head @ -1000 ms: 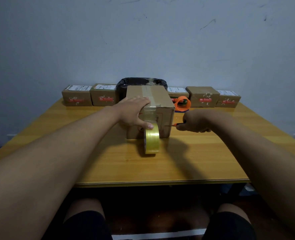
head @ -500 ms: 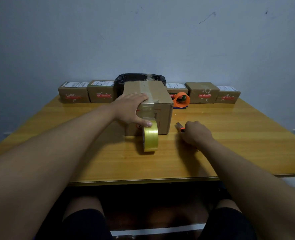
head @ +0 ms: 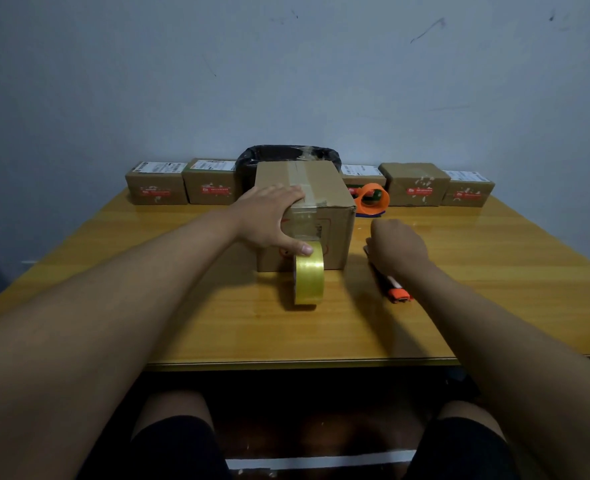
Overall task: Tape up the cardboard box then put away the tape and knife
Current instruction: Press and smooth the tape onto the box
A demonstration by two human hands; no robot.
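The cardboard box (head: 335,206) stands mid-table with clear tape along its top seam. My left hand (head: 269,216) lies flat on the box's near top edge, and its thumb presses the tape strip on the front face. The yellowish tape roll (head: 309,277) stands on edge on the table against the box front, still joined to that strip. My right hand (head: 395,249) is down on the table to the right of the box, fingers curled over the far end of the utility knife (head: 399,294). The knife's orange end sticks out beneath my wrist.
Several small labelled boxes (head: 156,187) line the back edge of the wooden table (head: 494,271). A black-lined bin (head: 286,155) sits behind the big box. An orange tape dispenser (head: 373,199) stands to its right. My knees show under the table's front edge.
My right hand drew the knife away from the box front and brought it down to the table on the right. My left hand and the roll stayed put.
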